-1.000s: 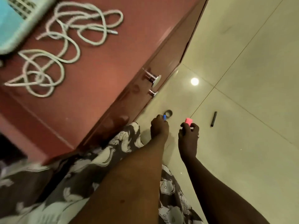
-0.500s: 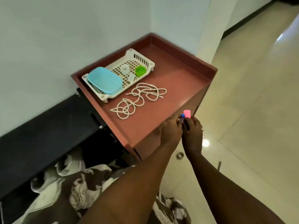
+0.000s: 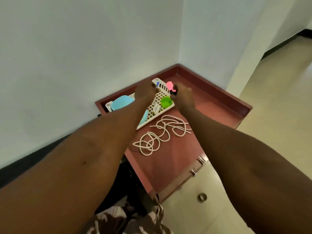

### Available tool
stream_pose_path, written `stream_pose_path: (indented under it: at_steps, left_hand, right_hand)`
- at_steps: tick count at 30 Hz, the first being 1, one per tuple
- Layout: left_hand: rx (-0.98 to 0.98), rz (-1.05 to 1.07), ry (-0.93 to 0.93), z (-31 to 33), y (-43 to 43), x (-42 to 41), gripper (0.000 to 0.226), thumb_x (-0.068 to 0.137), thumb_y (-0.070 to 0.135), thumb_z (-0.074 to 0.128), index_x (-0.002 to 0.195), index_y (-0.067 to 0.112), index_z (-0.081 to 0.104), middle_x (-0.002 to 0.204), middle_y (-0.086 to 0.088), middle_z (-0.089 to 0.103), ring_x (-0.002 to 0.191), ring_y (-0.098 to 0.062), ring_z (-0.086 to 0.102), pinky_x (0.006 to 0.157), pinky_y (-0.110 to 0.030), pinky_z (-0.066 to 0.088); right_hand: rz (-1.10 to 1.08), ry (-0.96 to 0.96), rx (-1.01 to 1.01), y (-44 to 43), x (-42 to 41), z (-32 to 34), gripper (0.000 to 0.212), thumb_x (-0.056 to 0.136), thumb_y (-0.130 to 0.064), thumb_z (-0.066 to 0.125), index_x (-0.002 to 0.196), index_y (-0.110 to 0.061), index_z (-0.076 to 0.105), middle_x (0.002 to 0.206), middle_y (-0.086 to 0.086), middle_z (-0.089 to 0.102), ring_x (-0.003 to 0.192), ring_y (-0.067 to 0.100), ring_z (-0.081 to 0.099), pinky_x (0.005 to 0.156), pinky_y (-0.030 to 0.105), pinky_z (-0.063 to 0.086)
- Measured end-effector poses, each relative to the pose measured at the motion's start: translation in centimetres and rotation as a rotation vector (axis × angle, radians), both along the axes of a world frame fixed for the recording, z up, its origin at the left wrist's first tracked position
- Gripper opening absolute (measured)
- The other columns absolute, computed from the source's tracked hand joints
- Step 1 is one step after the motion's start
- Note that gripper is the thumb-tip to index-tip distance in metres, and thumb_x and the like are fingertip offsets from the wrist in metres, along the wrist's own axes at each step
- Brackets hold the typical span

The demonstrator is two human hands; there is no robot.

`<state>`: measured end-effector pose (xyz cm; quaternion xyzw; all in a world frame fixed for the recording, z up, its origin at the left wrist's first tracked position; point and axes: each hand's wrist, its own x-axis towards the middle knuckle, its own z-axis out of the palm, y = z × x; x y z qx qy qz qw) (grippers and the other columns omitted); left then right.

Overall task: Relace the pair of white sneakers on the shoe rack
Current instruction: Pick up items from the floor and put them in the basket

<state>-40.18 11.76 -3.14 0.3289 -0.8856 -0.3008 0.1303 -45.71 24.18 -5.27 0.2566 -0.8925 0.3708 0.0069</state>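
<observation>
Hovering over basket: left hand gripping blue item, right hand marker.

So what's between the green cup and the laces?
Head view: the white basket's rim, then bare red cabinet top up to the laces.

No legible text or numerals, seemingly, amid blur

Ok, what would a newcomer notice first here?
Two hands reach over the white basket on the red cabinet, the right hand gripping a bright pink marker, the left hand pinching a small blue piece. Loose white laces lie tangled beside the basket.
</observation>
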Motion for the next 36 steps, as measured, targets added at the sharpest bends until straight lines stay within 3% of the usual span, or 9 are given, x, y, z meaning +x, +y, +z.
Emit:
stream_pose_path:
  at_steps: [4,7,11,15,20,26,30,33,36]
  left_hand:
    - [-0.032,-0.018,-0.084,-1.5,-4.7,-3.9,0.028,0.076,0.025,0.075,0.102,0.019,0.072,0.105,-0.007,0.069,0.096,-0.024,0.065,0.079,-0.028,0.049]
    - [-0.103,-0.027,-0.169,-3.4,-6.3,-6.2,0.04,0.076,0.031,0.075,0.11,0.012,0.066,0.111,-0.011,0.065,0.103,-0.028,0.062,0.084,-0.033,0.048]
    - [-0.18,-0.013,-0.218,-5.4,-7.5,-7.5,0.048,0.078,0.03,0.074,0.116,0.007,0.057,0.117,-0.014,0.06,0.107,-0.03,0.06,0.082,-0.035,0.047]
    - [-0.14,-0.046,-0.237,-5.9,-8.5,-7.8,0.05,0.071,0.036,0.078,0.109,0.007,0.064,0.109,-0.014,0.065,0.098,-0.027,0.064,0.081,-0.032,0.05]
    - [-0.141,0.008,-0.107,-3.6,-7.2,-7.2,0.036,0.083,0.03,0.064,0.112,0.009,0.064,0.114,-0.015,0.062,0.104,-0.032,0.061,0.087,-0.034,0.048]
    - [-0.277,-0.111,0.105,0.0,3.4,-4.8,0.029,0.091,0.024,0.046,0.107,0.017,0.069,0.109,-0.008,0.068,0.103,-0.028,0.061,0.082,-0.034,0.048]
    - [-0.225,-0.26,0.254,-0.4,13.3,-1.9,0.025,0.09,0.023,0.048,0.101,0.015,0.069,0.101,-0.01,0.07,0.098,-0.031,0.061,0.076,-0.038,0.045]
    - [-0.11,-0.275,0.342,-2.6,20.1,0.0,0.022,0.091,0.021,0.051,0.101,0.012,0.069,0.096,-0.013,0.07,0.088,-0.033,0.063,0.071,-0.036,0.044]
    - [-0.068,-0.352,0.228,-6.5,25.8,1.6,0.025,0.095,0.023,0.049,0.108,0.011,0.066,0.097,-0.015,0.069,0.088,-0.033,0.062,0.069,-0.036,0.042]
  right_hand:
    - [0.079,0.023,0.231,-5.0,-3.7,-1.0,0.029,0.087,-0.006,0.056,0.115,-0.005,0.061,0.117,0.02,0.062,0.107,0.034,0.058,0.086,0.033,0.044]
    - [0.091,0.058,0.33,-6.7,-5.2,-2.4,0.031,0.088,-0.01,0.058,0.119,-0.005,0.058,0.121,0.018,0.059,0.11,0.031,0.057,0.087,0.033,0.045]
    - [0.085,0.075,0.347,-7.7,-6.4,-3.6,0.034,0.087,-0.015,0.063,0.118,-0.001,0.058,0.12,0.019,0.06,0.11,0.032,0.058,0.086,0.033,0.045]
    - [0.131,0.131,0.335,-8.2,-6.7,-3.2,0.032,0.088,-0.015,0.061,0.117,-0.001,0.059,0.118,0.017,0.061,0.109,0.031,0.057,0.083,0.033,0.044]
    - [0.109,0.142,0.226,-6.9,-6.4,-1.6,0.023,0.088,-0.006,0.055,0.11,-0.003,0.062,0.116,0.018,0.061,0.107,0.035,0.056,0.08,0.034,0.043]
    - [-0.006,0.27,-0.005,1.1,-4.0,1.2,0.02,0.09,-0.011,0.047,0.092,0.002,0.062,0.097,0.022,0.065,0.092,0.036,0.059,0.072,0.038,0.039]
    - [-0.218,0.314,-0.131,9.4,-0.7,0.2,0.02,0.09,-0.012,0.048,0.086,0.002,0.061,0.089,0.021,0.063,0.084,0.035,0.056,0.068,0.037,0.034]
    - [-0.454,0.229,-0.202,15.7,1.5,-2.6,0.019,0.091,-0.011,0.048,0.086,0.003,0.061,0.088,0.02,0.062,0.083,0.033,0.055,0.065,0.031,0.028]
    - [-0.655,0.048,-0.178,21.2,3.6,-7.4,0.019,0.093,-0.013,0.048,0.09,0.001,0.061,0.091,0.018,0.062,0.086,0.031,0.055,0.067,0.028,0.03]
